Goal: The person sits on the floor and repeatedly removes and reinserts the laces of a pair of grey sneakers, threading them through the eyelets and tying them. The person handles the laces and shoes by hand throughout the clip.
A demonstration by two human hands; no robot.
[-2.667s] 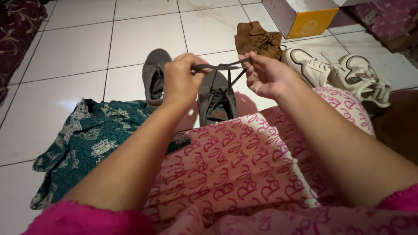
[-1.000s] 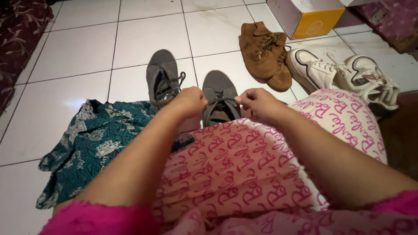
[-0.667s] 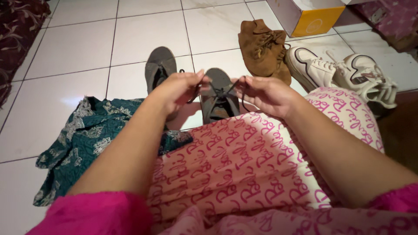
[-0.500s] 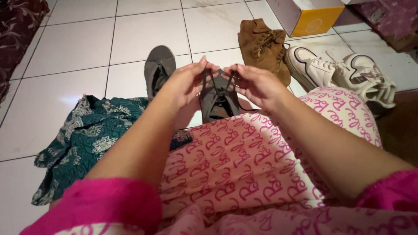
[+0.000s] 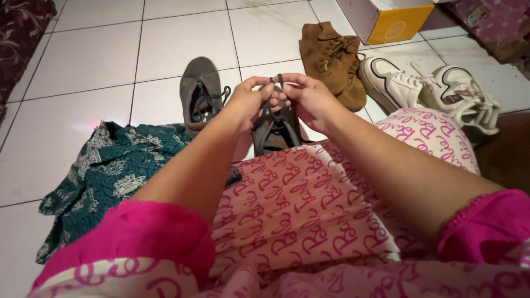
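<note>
Grey shoe (image 5: 276, 129), toe far, heel near; left hand (image 5: 248, 102) and right hand (image 5: 306, 99) touching above it, both pinched on its dark laces (image 5: 274, 105)

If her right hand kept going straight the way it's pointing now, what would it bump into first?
The right hand points leftward and meets the left hand almost at once; their fingertips already pinch the dark laces together. Beyond that lies the second grey shoe, though depth is uncertain.

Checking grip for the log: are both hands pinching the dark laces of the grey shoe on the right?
Yes: the left hand and right hand meet over the grey shoe, fingers pinching its dark laces.
</note>
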